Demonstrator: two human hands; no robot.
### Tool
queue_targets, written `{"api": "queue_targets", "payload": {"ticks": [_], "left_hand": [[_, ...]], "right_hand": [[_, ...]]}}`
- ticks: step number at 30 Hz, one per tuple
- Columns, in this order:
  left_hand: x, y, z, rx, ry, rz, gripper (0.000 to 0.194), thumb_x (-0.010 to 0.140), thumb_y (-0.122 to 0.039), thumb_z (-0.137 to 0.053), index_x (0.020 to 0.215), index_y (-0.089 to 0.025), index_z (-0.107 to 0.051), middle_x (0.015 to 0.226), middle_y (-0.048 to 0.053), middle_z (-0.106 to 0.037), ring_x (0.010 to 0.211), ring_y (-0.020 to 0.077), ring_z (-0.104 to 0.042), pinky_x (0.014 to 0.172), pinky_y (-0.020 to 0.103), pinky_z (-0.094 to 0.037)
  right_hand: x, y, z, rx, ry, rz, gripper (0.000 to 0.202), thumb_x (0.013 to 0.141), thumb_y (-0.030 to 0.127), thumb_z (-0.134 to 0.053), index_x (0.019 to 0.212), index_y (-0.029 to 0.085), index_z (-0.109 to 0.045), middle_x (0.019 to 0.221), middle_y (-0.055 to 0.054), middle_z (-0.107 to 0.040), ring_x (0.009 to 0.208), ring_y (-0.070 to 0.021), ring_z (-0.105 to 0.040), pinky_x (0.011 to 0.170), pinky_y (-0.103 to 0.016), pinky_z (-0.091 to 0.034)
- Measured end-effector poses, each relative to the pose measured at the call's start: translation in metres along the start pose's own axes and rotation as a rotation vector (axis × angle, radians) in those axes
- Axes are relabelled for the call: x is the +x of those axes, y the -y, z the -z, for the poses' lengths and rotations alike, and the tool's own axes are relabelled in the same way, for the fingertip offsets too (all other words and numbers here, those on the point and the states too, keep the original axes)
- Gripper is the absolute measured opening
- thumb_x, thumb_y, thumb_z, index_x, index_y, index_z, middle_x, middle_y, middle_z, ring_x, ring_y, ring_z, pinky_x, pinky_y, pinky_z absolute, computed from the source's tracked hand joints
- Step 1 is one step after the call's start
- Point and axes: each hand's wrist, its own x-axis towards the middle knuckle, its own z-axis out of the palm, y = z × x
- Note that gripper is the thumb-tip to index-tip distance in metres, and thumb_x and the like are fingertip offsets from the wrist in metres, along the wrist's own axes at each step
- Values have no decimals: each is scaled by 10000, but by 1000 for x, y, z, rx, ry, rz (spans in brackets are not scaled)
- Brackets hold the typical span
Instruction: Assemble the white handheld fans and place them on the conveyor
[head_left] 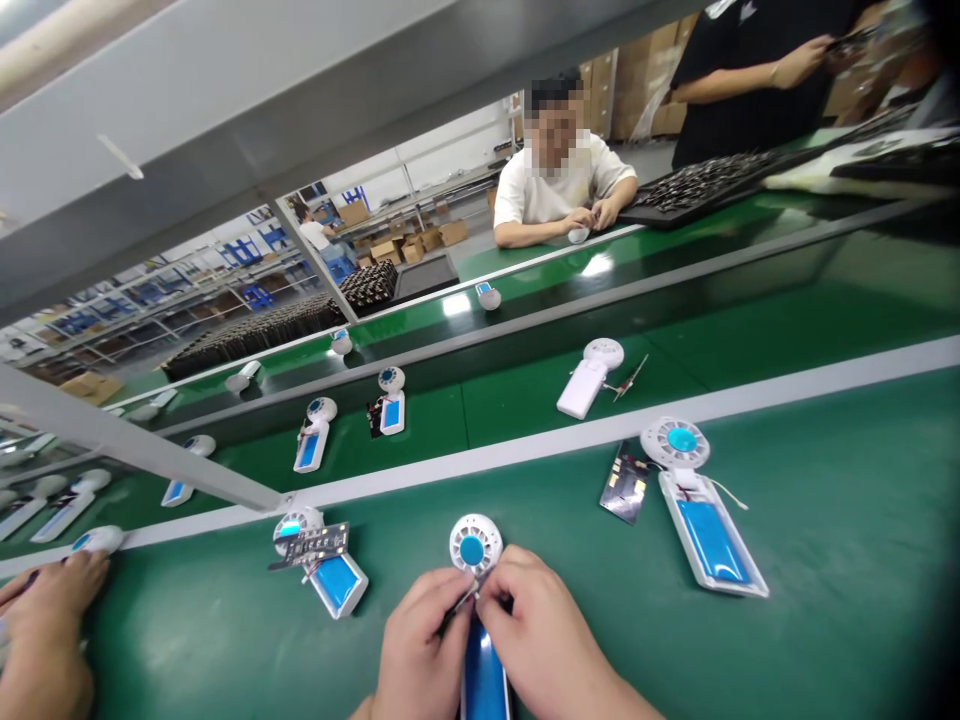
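Directly in front of me lies a small white handheld fan (pixel 475 540) with a round slotted head and blue centre. Its opened handle shows a blue battery (pixel 484 670), partly covered by my hands. My left hand (pixel 421 635) is closed in a pinch on a thin dark circuit board (pixel 459 603), seen nearly edge-on, at the fan's neck. Against it, the closed fingertips of my right hand (pixel 536 615) meet around a tiny pale piece that looks like a wire end; the fingers hide most of it.
Opened fans with loose circuit boards lie left (pixel 341 585) and right (pixel 712 540) on the green bench. Beyond a pale rail (pixel 525 445), more fans (pixel 581 388) rest on a green belt. A co-worker's hand (pixel 56 600) is at far left; another person (pixel 562 190) sits opposite. A metal post (pixel 150 440) slants left.
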Motion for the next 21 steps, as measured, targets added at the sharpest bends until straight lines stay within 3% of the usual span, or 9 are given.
{"api": "queue_targets", "payload": {"ticks": [13,21], "left_hand": [[3,4,4,14,52,-160,442,893,-39,-567,1251,-294,-615,1066,73,-708,964,187,-693,829,312,-601],[-1,0,4,-5,13,-6,306,892,-84,-595,1119,-260,-700,1043,71,-730,937,191,-712,818,296,-612]], "right_hand": [[0,-1,-3,62,-50,26,270,794,44,-507,596,218,-566,786,-11,-622,816,-186,-614,704,-281,-461],[-9,-6,-13,-180,-180,165,205,843,94,-537,680,201,-598,776,-26,-589,800,-199,-551,734,-335,-429]]}}
